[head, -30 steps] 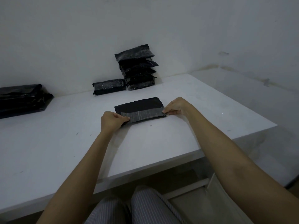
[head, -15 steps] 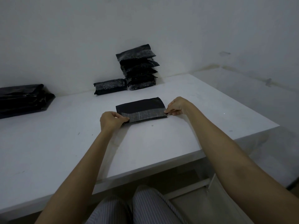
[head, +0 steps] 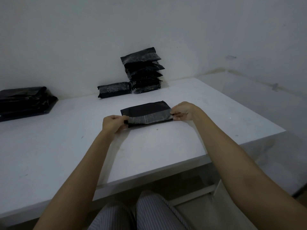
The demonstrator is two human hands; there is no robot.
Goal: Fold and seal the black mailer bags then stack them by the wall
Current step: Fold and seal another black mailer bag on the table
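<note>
on the white table (head: 49,146), near its middle, i see a black mailer bag (head: 146,109) lying flat with its grey flap (head: 149,119) folded along the near edge. my left hand (head: 113,123) pinches the flap's left end, fingers curled in with the thumb on top. my right hand (head: 181,111) pinches the right end the same way, fingertips bent over the corner. both forearms reach out from the bottom of the view. against the wall (head: 83,39) behind the bag stands a stack of sealed bags (head: 143,70), and one more sealed bag (head: 113,89) lies just beside it on the left. far left, a pile of flat black bags (head: 25,102) sits well apart from the rest. below the table edge i see striped trousers (head: 132,213).
</note>
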